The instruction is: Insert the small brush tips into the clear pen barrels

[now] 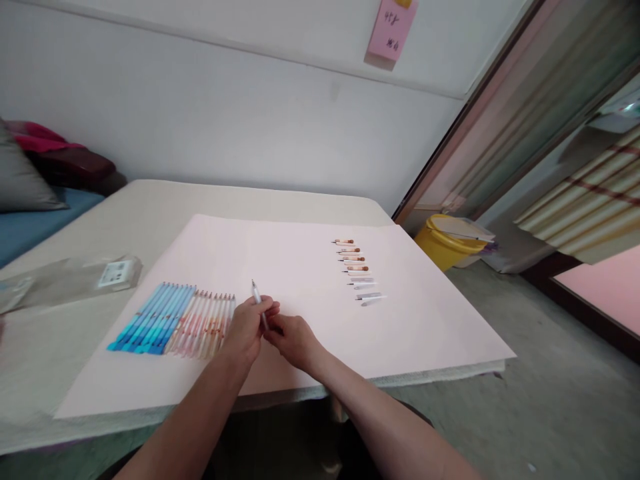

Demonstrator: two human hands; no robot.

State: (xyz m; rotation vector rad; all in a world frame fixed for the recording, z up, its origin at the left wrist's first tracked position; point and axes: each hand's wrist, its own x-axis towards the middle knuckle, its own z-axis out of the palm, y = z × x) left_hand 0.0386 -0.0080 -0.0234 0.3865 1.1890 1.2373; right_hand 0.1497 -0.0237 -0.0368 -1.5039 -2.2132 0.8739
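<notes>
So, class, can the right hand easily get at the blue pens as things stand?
Probably not easily: the left hand, holding a pen, sits between the right hand and the blue pens.

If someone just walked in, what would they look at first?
Probably the bright blue pens, side by side on the left of the pale pink sheet. Next might come the left hand, near the middle, holding a pale pen tip up, with the right hand at its lower end. The yellow bucket beyond the table's right side stands out too.
</notes>
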